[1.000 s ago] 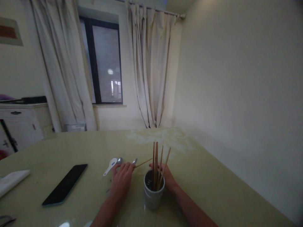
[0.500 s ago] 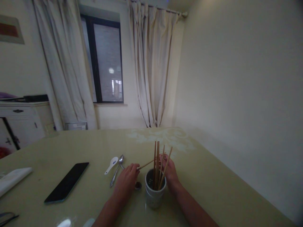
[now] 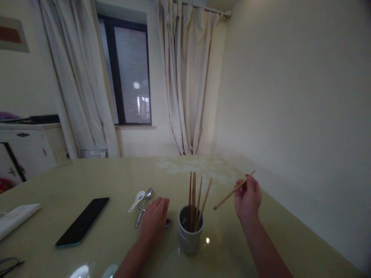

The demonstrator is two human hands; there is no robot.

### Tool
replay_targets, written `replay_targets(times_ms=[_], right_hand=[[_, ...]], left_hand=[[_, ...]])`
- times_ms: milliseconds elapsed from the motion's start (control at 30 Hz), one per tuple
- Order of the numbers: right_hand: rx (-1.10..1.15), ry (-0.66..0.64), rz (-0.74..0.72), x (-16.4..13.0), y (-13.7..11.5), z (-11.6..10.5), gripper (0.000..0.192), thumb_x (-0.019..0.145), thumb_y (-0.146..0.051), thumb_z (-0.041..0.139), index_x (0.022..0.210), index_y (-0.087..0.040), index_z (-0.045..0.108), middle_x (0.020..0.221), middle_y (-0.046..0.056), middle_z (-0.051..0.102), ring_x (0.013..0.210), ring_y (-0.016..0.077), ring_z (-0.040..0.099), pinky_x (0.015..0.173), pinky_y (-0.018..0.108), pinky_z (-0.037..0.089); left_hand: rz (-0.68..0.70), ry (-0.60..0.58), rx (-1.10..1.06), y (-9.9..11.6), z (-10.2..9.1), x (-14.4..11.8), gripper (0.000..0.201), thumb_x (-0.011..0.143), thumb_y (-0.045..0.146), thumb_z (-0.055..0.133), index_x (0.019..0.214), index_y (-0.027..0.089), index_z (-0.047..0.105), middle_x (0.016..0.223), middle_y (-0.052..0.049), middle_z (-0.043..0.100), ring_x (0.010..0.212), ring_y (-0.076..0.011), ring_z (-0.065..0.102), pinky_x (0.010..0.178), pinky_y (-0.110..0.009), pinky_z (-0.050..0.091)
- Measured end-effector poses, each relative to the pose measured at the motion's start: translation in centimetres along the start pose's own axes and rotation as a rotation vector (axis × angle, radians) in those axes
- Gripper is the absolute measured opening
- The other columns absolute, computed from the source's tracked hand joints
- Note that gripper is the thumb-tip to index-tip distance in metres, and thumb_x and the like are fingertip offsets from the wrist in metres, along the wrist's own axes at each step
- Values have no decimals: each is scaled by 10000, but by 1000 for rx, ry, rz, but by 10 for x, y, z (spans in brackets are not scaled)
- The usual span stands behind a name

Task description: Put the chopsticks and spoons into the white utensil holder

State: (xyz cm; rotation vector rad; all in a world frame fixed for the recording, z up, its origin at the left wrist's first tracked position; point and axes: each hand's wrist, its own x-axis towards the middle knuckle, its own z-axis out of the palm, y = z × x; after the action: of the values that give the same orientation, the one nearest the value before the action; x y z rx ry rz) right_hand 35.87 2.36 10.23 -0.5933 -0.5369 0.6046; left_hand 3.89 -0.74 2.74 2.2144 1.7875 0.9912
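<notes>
Out to the right of the cup, my right hand (image 3: pixel 248 196) is closed on a wooden chopstick (image 3: pixel 228 197), held slantwise above the table with its lower end toward the cup. A grey-white cup (image 3: pixel 189 242) stands upright between my hands, with several brown and tan chopsticks (image 3: pixel 193 193) leaning in it. My left hand (image 3: pixel 155 215) is to the left of the cup, fingers stretched out side by side, with nothing seen in it. Just beside it are a metal spoon (image 3: pixel 148 193) and a white spoon (image 3: pixel 137 200). A small dark object (image 3: pixel 168 222) is partly hidden by that hand.
A black phone-like slab (image 3: pixel 83 222) lies on the table (image 3: pixel 116 177) at the left, with a white object (image 3: pixel 17 219) farther left. Dark eyeglass-like frames (image 3: pixel 11 266) sit at the lower left. A wall (image 3: pixel 301 116) runs along the table's right side.
My right hand has moved right, away from behind the cup, carrying the chopstick. My left hand has let go of that chopstick's other end and stays beside the spoons.
</notes>
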Motion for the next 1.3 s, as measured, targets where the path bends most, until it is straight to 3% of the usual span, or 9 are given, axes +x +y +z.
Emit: replay_targets(times_ms=[100, 233, 333, 433, 600, 800, 1033, 1300], right_hand=[[-6, -156, 55, -20, -4, 14, 492, 733, -503, 914, 1040, -229, 643, 698, -26, 751, 506, 85, 571, 477, 157, 460], [-105, -357, 122, -43, -7, 23, 497, 781, -516, 891, 1114, -261, 625, 721, -18, 752, 519, 110, 570, 491, 201, 464], [-221, -525, 133, -56, -6, 26, 443, 838, -545, 839, 1108, -257, 639, 713, 2, 744, 553, 147, 576, 522, 256, 471], [-314, -658, 157, -67, 0, 28, 414, 856, -546, 823, 1080, -238, 660, 674, 4, 714, 560, 161, 565, 525, 273, 458], [-387, -700, 148, -78, 16, 26, 375, 856, -523, 828, 1028, -236, 661, 681, -23, 641, 626, 170, 600, 530, 253, 461], [-459, -737, 183, -80, 26, 25, 376, 867, -564, 799, 845, -214, 661, 699, -7, 638, 619, 154, 575, 524, 246, 458], [-457, -700, 218, -83, 30, 27, 426, 824, -613, 818, 839, -200, 715, 675, -4, 645, 577, 147, 543, 517, 257, 453], [-545, -861, 265, -85, 35, 23, 395, 852, -577, 801, 904, -186, 818, 827, 59, 762, 739, 218, 663, 679, 317, 510]], left_hand=[[1, 80, -474, 10, -3, -10, 537, 1094, 507, 252, 1229, 222, 686, 1170, -120, 757, 1097, -280, 693, 993, -453, 541], [100, -96, -766, 26, -5, -28, 664, 1022, 693, 393, 1505, 249, 500, 1414, -143, 670, 1276, -311, 628, 1095, -478, 490], [106, -264, -808, 35, -4, -35, 857, 919, 767, 574, 1592, 275, 374, 1489, -140, 620, 1357, -325, 582, 1163, -478, 437], [82, -330, -856, 39, -3, -34, 989, 822, 811, 670, 1589, 265, 370, 1459, -145, 638, 1323, -339, 607, 1146, -475, 449], [72, -246, -818, 40, 1, -28, 905, 783, 658, 814, 1507, 236, 473, 1433, -147, 665, 1300, -346, 619, 1116, -462, 463], [40, -176, -715, 41, 5, -28, 829, 770, 458, 859, 1484, 209, 520, 1447, -165, 665, 1288, -349, 630, 1081, -461, 487], [71, -214, -689, 40, -1, -28, 768, 850, 404, 790, 1539, 228, 500, 1529, -152, 617, 1357, -343, 594, 1116, -466, 483], [130, -219, -703, 35, -1, -30, 742, 934, 460, 721, 1594, 254, 452, 1613, -138, 538, 1435, -343, 536, 1169, -476, 464]])
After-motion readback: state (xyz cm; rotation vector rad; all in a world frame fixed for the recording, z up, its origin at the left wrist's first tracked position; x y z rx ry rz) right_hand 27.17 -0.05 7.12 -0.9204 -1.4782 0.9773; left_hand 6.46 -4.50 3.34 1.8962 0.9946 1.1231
